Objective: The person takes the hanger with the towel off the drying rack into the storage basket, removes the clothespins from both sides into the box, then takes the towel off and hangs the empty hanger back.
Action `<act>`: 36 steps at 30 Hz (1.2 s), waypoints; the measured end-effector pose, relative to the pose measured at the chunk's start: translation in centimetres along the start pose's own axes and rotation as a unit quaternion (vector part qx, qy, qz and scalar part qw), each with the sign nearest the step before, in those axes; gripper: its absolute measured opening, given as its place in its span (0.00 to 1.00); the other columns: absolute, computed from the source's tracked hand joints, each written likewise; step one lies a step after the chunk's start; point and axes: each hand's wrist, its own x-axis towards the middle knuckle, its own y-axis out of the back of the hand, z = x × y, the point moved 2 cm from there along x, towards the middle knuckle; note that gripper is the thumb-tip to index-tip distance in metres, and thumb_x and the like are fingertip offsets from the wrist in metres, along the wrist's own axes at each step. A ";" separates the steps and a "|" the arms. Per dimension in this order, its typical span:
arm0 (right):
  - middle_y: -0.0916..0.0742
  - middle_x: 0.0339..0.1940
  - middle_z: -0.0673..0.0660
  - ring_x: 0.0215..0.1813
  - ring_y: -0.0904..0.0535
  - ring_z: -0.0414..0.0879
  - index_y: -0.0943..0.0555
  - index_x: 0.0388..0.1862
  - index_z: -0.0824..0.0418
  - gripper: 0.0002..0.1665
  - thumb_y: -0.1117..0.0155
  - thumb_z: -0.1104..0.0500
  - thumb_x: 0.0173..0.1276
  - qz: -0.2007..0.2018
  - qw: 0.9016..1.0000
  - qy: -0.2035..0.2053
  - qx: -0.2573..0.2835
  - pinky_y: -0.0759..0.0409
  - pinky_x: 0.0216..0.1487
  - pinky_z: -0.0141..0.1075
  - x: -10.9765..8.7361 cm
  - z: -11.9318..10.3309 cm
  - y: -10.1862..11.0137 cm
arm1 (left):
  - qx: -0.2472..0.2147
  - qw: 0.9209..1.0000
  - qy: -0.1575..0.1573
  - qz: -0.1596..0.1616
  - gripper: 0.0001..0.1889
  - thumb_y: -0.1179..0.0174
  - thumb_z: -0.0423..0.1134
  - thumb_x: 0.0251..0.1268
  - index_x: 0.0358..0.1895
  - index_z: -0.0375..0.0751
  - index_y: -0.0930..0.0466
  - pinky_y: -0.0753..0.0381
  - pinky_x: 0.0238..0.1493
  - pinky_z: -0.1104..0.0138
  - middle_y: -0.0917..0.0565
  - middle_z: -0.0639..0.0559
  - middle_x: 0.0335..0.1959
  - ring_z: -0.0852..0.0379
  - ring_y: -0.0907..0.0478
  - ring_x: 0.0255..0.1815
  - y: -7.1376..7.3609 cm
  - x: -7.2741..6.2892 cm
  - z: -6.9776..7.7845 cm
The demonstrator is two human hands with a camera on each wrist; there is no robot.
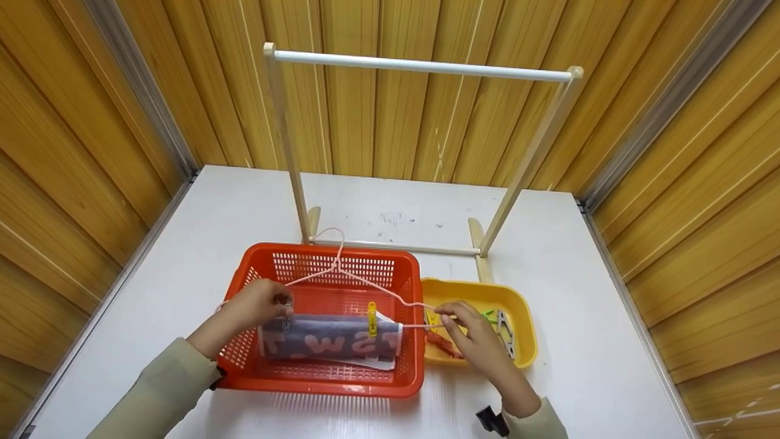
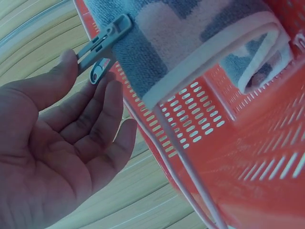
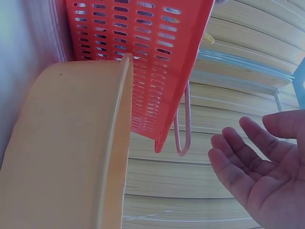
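A blue-grey towel (image 1: 329, 344) with pale pink letters hangs folded over the lower bar of a pink hanger (image 1: 372, 283), above and within the red basket (image 1: 317, 387). Near the towel's right end a yellow clothespin (image 1: 372, 318) is clipped on. At the left end sits a grey clothespin (image 2: 107, 40); my left hand (image 2: 62, 129) pinches its handles between thumb and fingers. My right hand (image 1: 472, 332) is by the hanger's right end, and in the right wrist view its fingers (image 3: 238, 152) are spread and slightly bent, apart from the hanger.
A yellow tray (image 1: 525, 311) with several clothespins (image 1: 503, 329) stands right of the basket. Behind them rises a wooden rack with a white top rod (image 1: 420, 64). White sheets (image 1: 381, 361) lie in the basket under the towel. Wood-patterned walls enclose the white table (image 1: 244, 195).
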 end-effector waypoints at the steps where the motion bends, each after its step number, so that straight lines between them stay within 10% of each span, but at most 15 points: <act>1: 0.12 0.52 0.57 0.55 0.15 0.57 0.16 0.51 0.63 0.11 0.42 0.60 0.78 0.001 1.000 0.000 0.000 0.15 0.58 0.53 0.0 0.0 0.0 | -0.001 1.000 -0.003 -0.002 0.04 0.29 0.33 0.62 0.34 0.35 0.12 0.13 0.38 0.59 0.14 0.46 0.30 0.55 0.22 0.31 0.0 0.0 0.1; 36: 0.12 0.52 0.59 0.53 0.15 0.57 0.15 0.50 0.62 0.11 0.43 0.61 0.78 0.009 1.000 -0.006 -0.002 0.14 0.57 0.53 -0.2 0.2 -0.3 | -0.032 0.997 0.002 0.063 0.05 0.28 0.29 0.59 0.26 0.36 0.13 0.17 0.30 0.65 0.12 0.47 0.24 0.58 0.23 0.26 1.2 -0.6 1.5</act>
